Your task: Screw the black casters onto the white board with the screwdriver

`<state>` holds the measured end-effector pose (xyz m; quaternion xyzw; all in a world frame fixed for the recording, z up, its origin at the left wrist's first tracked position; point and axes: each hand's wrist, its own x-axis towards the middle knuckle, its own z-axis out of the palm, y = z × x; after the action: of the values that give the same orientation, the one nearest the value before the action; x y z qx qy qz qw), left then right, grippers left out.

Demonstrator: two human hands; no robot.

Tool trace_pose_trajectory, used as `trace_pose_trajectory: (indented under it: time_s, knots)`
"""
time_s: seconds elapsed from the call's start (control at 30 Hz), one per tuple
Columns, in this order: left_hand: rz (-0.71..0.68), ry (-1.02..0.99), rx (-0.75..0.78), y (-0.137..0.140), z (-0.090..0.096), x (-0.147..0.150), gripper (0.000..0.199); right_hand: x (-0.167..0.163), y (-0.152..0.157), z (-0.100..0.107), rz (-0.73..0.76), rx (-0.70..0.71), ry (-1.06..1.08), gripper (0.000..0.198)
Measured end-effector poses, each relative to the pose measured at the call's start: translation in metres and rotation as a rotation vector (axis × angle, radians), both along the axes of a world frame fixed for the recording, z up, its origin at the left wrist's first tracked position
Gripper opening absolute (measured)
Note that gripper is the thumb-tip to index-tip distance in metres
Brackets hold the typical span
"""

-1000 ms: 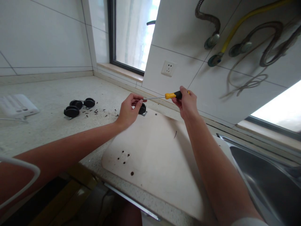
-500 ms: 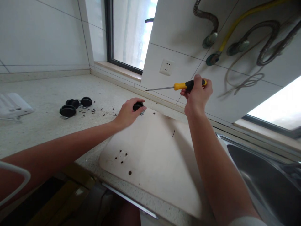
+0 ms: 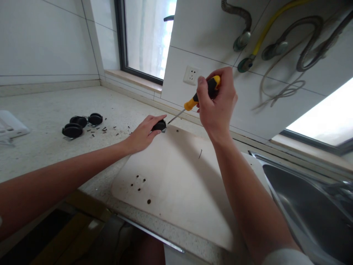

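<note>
My left hand is closed around a black caster wheel at the far left corner of a white board. My right hand grips the yellow and black handle of a screwdriver. The shaft slants down to the left, and its tip is close beside the caster; whether it touches a screw cannot be made out. Several small holes and one larger hole show near the board's front left corner. A thin dark line marks the middle of the board.
Several loose screws and three black casters lie on the counter to the left. A white power bank sits at the far left edge. To the right is a steel sink. Hoses and a socket are on the wall.
My right hand has moved left and tilted the screwdriver, bringing its tip down beside the caster. The left hand still holds the caster; the view has shifted slightly.
</note>
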<state>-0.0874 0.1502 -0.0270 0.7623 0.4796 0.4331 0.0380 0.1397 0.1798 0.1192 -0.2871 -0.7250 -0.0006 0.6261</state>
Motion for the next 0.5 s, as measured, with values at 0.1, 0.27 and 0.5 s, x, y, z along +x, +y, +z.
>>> trace_pose_trajectory:
  time_s: [0.1,0.27,0.5]
  knots:
    - [0.002,0.000,0.022,0.000,-0.001,0.001,0.059,-0.004,-0.004,-0.002,-0.007,0.033,-0.055,0.014]
    - [-0.004,0.004,0.041,0.001,-0.003,0.001,0.060,-0.010,-0.003,-0.008,0.015,0.008,-0.112,0.015]
    - [-0.003,0.016,0.043,0.000,-0.003,0.001,0.061,-0.012,-0.002,-0.011,-0.016,0.024,-0.135,0.014]
